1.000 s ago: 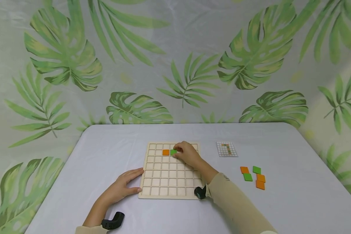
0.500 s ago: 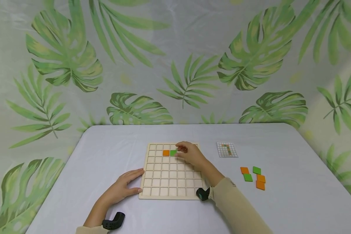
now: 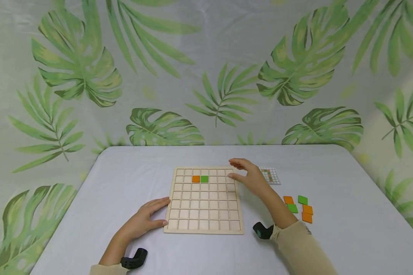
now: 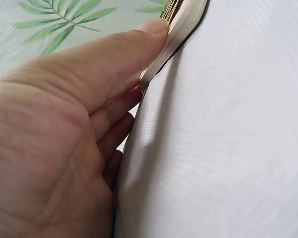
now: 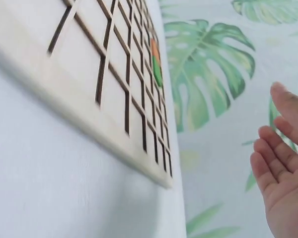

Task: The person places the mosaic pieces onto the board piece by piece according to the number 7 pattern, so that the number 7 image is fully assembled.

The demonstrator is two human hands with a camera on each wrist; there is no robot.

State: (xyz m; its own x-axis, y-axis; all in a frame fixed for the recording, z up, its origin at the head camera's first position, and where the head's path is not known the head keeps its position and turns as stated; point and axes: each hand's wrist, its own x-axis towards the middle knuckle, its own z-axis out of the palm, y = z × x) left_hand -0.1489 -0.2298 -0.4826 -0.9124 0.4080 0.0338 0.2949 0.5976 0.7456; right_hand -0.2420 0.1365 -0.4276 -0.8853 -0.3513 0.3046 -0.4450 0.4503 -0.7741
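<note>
A wooden grid board point(image 3: 204, 204) lies on the table, with an orange square tile point(image 3: 196, 179) and a green square tile point(image 3: 204, 179) side by side in its second row from the far edge. My left hand point(image 3: 146, 217) rests at the board's left edge, fingertips and thumb touching the frame; in the left wrist view the thumb point(image 4: 149, 37) lies on the edge. Above the board's far right corner is my right hand point(image 3: 251, 177), fingers and thumb apart with nothing between them. In the right wrist view that hand point(image 5: 288, 168) shows a bare palm, away from the board.
A small printed pattern card point(image 3: 273, 177) lies right of the board, partly hidden by the right hand. Several loose orange and green tiles point(image 3: 307, 217) lie farther right. A leaf-patterned cloth point(image 3: 223, 95) hangs behind the white table point(image 3: 130, 164).
My right hand has let go of the green tile, leaving it in its cell, and has moved right, partly covering the card. My left hand stays at the board's edge.
</note>
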